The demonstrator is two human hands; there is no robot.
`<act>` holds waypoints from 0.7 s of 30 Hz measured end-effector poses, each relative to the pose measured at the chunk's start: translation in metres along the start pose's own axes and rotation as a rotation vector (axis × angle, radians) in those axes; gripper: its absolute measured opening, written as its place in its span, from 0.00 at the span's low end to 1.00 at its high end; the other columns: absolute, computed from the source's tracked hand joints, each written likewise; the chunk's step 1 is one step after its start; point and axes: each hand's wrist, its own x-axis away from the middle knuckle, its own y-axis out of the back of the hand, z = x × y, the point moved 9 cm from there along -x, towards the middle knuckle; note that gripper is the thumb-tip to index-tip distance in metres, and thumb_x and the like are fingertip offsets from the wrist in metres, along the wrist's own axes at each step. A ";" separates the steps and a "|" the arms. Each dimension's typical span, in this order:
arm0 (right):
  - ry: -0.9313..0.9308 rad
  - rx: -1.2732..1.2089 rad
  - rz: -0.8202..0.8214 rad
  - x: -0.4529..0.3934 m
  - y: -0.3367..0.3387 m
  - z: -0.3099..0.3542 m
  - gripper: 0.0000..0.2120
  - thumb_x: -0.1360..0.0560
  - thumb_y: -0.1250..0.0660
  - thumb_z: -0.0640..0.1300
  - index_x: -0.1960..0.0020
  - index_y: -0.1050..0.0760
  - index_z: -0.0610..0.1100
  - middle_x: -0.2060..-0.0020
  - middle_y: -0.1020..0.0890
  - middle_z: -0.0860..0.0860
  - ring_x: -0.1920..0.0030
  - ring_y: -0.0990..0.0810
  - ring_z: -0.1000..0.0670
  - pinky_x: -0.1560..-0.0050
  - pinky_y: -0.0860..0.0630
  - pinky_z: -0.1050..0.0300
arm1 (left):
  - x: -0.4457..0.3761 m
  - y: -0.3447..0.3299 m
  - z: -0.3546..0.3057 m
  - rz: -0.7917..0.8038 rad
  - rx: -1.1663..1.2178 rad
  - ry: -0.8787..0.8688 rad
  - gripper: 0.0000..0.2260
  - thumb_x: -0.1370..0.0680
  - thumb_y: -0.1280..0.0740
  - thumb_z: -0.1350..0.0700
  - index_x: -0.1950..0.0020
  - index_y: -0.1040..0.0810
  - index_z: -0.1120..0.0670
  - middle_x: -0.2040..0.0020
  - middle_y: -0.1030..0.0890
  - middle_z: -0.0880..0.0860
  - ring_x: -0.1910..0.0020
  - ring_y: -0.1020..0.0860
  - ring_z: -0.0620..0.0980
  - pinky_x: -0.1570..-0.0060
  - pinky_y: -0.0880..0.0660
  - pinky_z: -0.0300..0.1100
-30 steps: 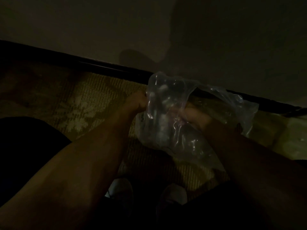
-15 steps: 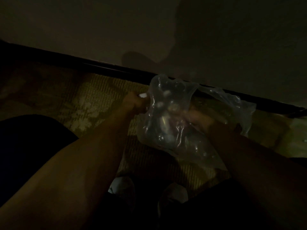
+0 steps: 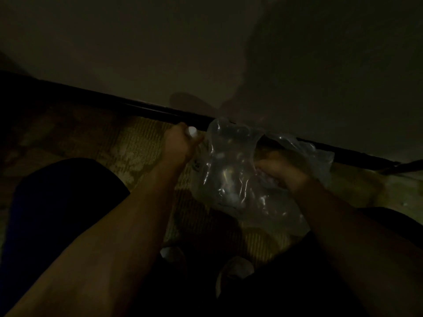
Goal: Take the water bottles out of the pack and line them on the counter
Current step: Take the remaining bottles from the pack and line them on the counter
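Above the carpet (image 3: pixel 137 152), near a dark baseboard (image 3: pixel 146 108), the clear plastic pack (image 3: pixel 233 170) hangs between both hands. The light is very weak, so the bottles inside the pack show only as pale shapes. The left hand (image 3: pixel 179 145) is curled around the neck of a bottle (image 3: pixel 194 139) at the left edge of the pack; its white cap (image 3: pixel 191 131) stands out above the fist. The right hand (image 3: pixel 283 172) grips the crumpled wrap on the right side. Two pale shoes (image 3: pixel 235 268) are below.
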 end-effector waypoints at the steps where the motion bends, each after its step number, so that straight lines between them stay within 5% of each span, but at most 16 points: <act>1: -0.005 0.041 -0.012 0.001 0.002 0.000 0.17 0.25 0.30 0.46 0.40 0.23 0.37 0.46 0.19 0.42 0.58 0.22 0.47 0.62 0.27 0.57 | 0.003 0.002 -0.004 -0.009 -0.018 -0.013 0.11 0.24 0.30 0.51 0.53 0.23 0.59 0.60 0.22 0.51 0.63 0.25 0.46 0.70 0.35 0.35; 4: -0.008 0.160 -0.077 0.009 0.011 0.004 0.15 0.26 0.32 0.52 0.44 0.20 0.44 0.54 0.19 0.46 0.60 0.23 0.49 0.60 0.27 0.58 | 0.007 0.008 -0.015 -0.033 -0.052 -0.045 0.11 0.25 0.29 0.50 0.54 0.24 0.57 0.58 0.21 0.52 0.60 0.23 0.49 0.64 0.29 0.39; 9: -0.004 0.344 -0.196 0.028 0.034 0.012 0.20 0.32 0.35 0.62 0.52 0.20 0.48 0.53 0.19 0.48 0.53 0.21 0.45 0.46 0.23 0.50 | 0.018 0.027 -0.039 -0.087 -0.131 -0.075 0.14 0.26 0.28 0.48 0.50 0.23 0.57 0.53 0.19 0.54 0.54 0.20 0.52 0.54 0.21 0.47; 17: -0.094 -0.043 -0.256 0.105 0.067 0.020 0.28 0.31 0.36 0.67 0.43 0.22 0.47 0.51 0.17 0.48 0.49 0.19 0.43 0.47 0.24 0.51 | 0.061 0.100 -0.110 -0.127 -0.222 -0.098 0.16 0.25 0.28 0.50 0.41 0.23 0.56 0.46 0.18 0.54 0.47 0.20 0.51 0.48 0.21 0.48; 21: -0.138 -0.382 -0.197 0.166 0.075 0.037 0.27 0.31 0.32 0.66 0.40 0.23 0.49 0.47 0.17 0.49 0.49 0.17 0.45 0.51 0.19 0.49 | 0.093 0.144 -0.159 -0.130 -0.200 -0.112 0.14 0.25 0.29 0.47 0.47 0.22 0.55 0.51 0.18 0.51 0.51 0.19 0.48 0.53 0.21 0.43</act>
